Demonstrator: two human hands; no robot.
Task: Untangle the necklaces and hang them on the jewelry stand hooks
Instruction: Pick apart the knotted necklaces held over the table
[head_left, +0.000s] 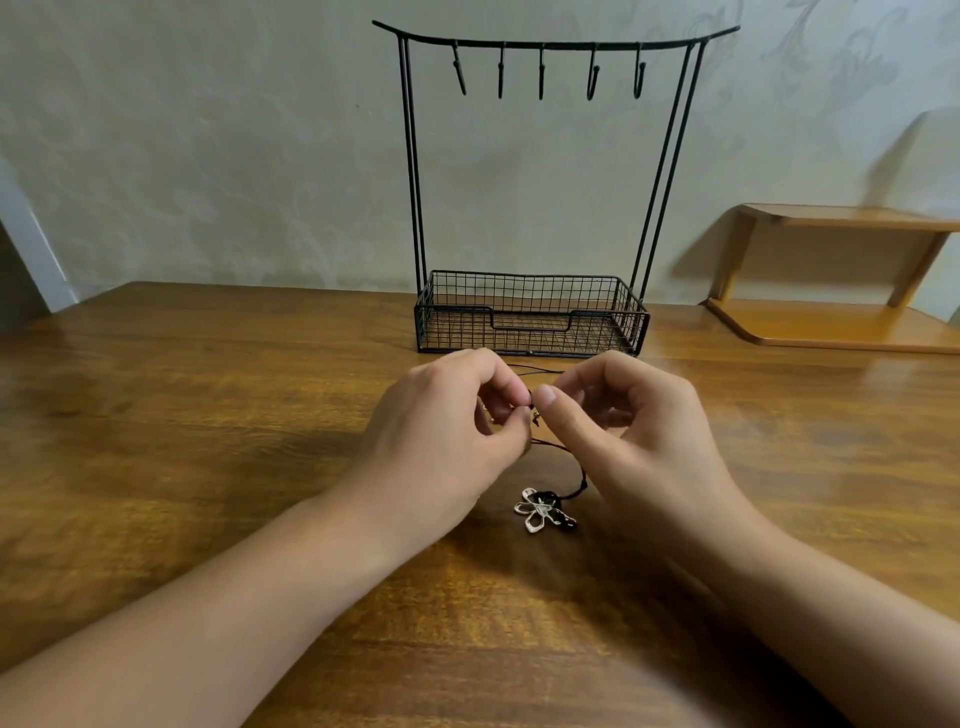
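A black wire jewelry stand (531, 312) stands at the back of the wooden table, with several bare hooks (541, 70) hanging from its top bar. In front of its basket, my left hand (447, 431) and my right hand (618, 426) meet over the table, each pinching the thin black necklace cords (558, 447) at a small tangle between the fingertips. A cord runs down to a pale flower pendant (540, 510) lying on the table with a dark pendant beside it. Another bit of cord shows just behind my fingers.
A light wooden two-tier shelf (841, 322) sits on the table at the far right. The wall rises right behind the stand. The wooden table (208, 415) stretches wide to the left and towards me.
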